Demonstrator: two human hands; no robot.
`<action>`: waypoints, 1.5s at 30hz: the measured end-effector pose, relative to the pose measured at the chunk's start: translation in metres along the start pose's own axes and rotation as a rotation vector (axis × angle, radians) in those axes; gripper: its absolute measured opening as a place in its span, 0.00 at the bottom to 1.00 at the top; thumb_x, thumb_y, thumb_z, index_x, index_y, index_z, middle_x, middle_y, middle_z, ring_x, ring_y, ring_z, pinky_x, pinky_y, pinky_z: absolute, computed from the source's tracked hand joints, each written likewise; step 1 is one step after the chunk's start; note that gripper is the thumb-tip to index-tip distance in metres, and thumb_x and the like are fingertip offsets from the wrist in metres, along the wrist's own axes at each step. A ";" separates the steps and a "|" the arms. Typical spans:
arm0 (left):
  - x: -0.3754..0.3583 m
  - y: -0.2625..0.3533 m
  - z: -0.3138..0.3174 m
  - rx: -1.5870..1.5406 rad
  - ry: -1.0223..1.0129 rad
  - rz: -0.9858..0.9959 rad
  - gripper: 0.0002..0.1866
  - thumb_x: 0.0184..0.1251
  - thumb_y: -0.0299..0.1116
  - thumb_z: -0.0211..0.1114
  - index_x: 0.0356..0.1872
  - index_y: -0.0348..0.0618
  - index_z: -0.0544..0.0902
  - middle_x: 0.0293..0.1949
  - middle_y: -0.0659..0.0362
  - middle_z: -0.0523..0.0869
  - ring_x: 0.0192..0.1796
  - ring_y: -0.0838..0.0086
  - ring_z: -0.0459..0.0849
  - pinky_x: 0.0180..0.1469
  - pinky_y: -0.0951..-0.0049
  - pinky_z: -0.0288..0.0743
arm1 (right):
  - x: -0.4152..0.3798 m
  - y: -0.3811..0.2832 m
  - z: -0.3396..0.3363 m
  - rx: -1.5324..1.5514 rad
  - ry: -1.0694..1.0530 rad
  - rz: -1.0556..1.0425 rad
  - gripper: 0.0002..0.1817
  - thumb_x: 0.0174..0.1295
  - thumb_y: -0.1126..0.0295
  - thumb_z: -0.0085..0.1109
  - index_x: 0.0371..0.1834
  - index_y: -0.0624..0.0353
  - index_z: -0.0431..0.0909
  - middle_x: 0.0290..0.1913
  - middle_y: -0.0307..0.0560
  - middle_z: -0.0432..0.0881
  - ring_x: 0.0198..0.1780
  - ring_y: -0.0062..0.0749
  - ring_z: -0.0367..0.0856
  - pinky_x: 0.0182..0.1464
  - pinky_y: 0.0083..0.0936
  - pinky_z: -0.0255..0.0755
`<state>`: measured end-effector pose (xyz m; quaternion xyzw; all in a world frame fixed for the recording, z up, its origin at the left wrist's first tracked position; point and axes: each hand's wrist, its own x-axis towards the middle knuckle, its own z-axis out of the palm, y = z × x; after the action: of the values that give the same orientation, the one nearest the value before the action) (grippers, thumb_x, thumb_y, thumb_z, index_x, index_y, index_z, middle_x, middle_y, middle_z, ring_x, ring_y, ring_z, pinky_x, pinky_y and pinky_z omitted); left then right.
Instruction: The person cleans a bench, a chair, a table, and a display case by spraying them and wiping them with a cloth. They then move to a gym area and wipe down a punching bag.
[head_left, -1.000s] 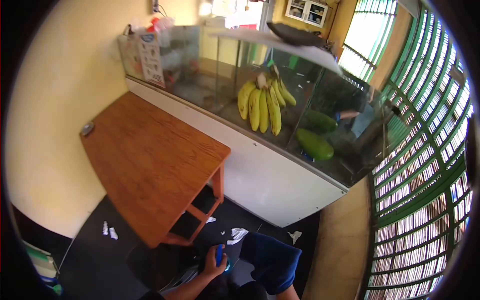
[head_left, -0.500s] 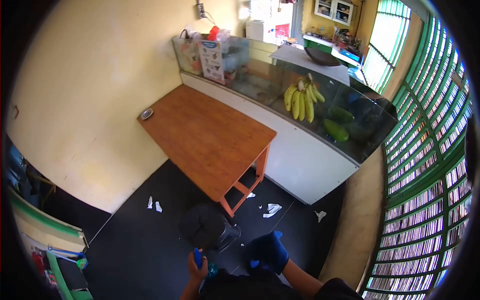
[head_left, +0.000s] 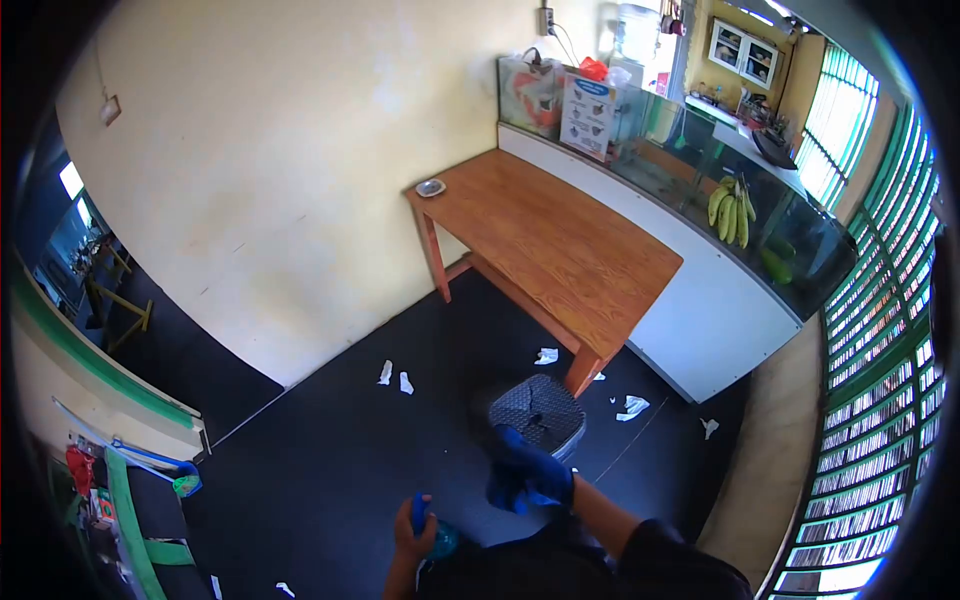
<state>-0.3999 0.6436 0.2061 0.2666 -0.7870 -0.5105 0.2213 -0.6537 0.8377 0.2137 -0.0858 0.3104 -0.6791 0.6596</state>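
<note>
My left hand (head_left: pixel 408 535) is closed around a spray bottle (head_left: pixel 443 541) with a blue trigger head and a teal, see-through body, low in the view. My right hand (head_left: pixel 528 478) is covered in dark blue up to the wrist, by what looks like a glove or cloth. Its fingers are smeared by motion, so whether it grips anything does not show. Just beyond it stands a black stool (head_left: pixel 540 412) with a textured seat, partly overlapped by the blue covering. Past the stool is a brown wooden table (head_left: pixel 555 235).
White paper scraps (head_left: pixel 632 407) lie scattered on the dark floor (head_left: pixel 350 470). A small metal ashtray-like dish (head_left: pixel 430 188) sits at the table's corner. Behind the table runs a glass display case (head_left: pixel 640 150) holding bananas (head_left: pixel 733 210). Green window bars (head_left: pixel 880 400) line the right side.
The view has swung left, so the table, stool and case appear farther right. My right hand has moved toward the stool. My left hand keeps hold of the spray bottle.
</note>
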 end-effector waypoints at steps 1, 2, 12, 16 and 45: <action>0.010 -0.017 -0.022 0.042 0.009 0.092 0.17 0.60 0.24 0.63 0.52 0.37 0.81 0.43 0.53 0.86 0.42 0.72 0.84 0.45 0.71 0.77 | 0.015 0.000 0.025 -0.008 0.003 -0.006 0.08 0.71 0.66 0.58 0.40 0.59 0.78 0.29 0.44 0.78 0.32 0.32 0.81 0.36 0.26 0.75; 0.021 -0.028 -0.042 0.089 0.017 0.186 0.16 0.61 0.23 0.63 0.52 0.37 0.81 0.43 0.54 0.85 0.42 0.73 0.84 0.44 0.71 0.77 | 0.026 0.001 0.058 -0.002 0.116 -0.181 0.08 0.71 0.67 0.58 0.43 0.60 0.78 0.35 0.46 0.79 0.38 0.33 0.81 0.43 0.28 0.76; 0.168 -0.024 -0.091 -0.079 -0.004 -0.096 0.15 0.60 0.23 0.62 0.50 0.38 0.82 0.40 0.55 0.84 0.36 0.72 0.83 0.44 0.70 0.77 | 0.105 0.026 0.012 -0.568 0.247 -0.637 0.09 0.61 0.73 0.61 0.43 0.61 0.75 0.35 0.46 0.81 0.34 0.34 0.81 0.40 0.29 0.76; 0.258 -0.024 -0.062 -0.006 -0.014 0.170 0.15 0.61 0.23 0.62 0.50 0.38 0.81 0.42 0.54 0.85 0.40 0.71 0.84 0.45 0.70 0.77 | 0.114 -0.040 -0.002 -1.154 0.304 -0.409 0.10 0.59 0.71 0.63 0.41 0.63 0.77 0.35 0.47 0.82 0.34 0.33 0.81 0.38 0.28 0.75; 1.119 0.134 0.420 0.880 -0.480 1.124 0.22 0.58 0.26 0.68 0.53 0.36 0.72 0.50 0.46 0.78 0.53 0.50 0.82 0.50 0.54 0.82 | 0.262 -0.489 -0.093 -0.183 1.410 -0.946 0.18 0.73 0.61 0.50 0.46 0.67 0.81 0.45 0.53 0.89 0.45 0.37 0.86 0.54 0.32 0.76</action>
<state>-1.5371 0.2538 0.2551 -0.2299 -0.9625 -0.0034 0.1440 -1.1447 0.5866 0.3251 0.1832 0.6336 -0.7500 -0.0501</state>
